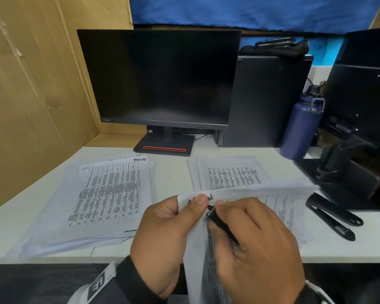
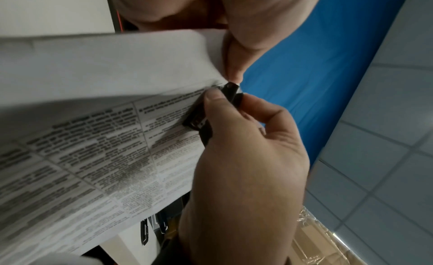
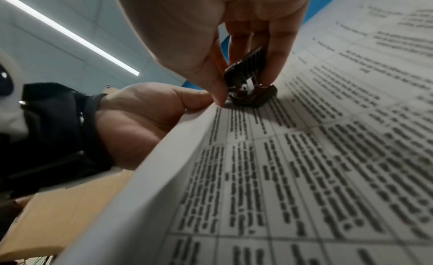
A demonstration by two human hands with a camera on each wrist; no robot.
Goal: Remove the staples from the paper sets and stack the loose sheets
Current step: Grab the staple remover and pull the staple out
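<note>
I hold a stapled paper set (image 1: 272,207) with printed tables above the desk's front edge. My left hand (image 1: 198,202) pinches its top left corner, thumb on top. My right hand (image 1: 217,208) grips a black staple remover (image 1: 219,220), whose metal tip sits at that corner beside the left thumb. A small bent bit of metal (image 1: 211,196) sticks up there. In the right wrist view the staple remover (image 3: 248,80) is squeezed between thumb and fingers (image 3: 274,72) on the paper set (image 3: 304,157). The left wrist view shows the staple remover (image 2: 230,93) under my left hand's fingertip (image 2: 234,70).
A thick pile of printed sheets (image 1: 105,198) lies on the white desk (image 1: 171,172) at the left, and a thinner pile (image 1: 233,174) lies behind my hands. A black stapler (image 1: 331,216) lies at the right. A monitor (image 1: 160,77), PC tower (image 1: 266,99) and blue bottle (image 1: 301,126) stand behind.
</note>
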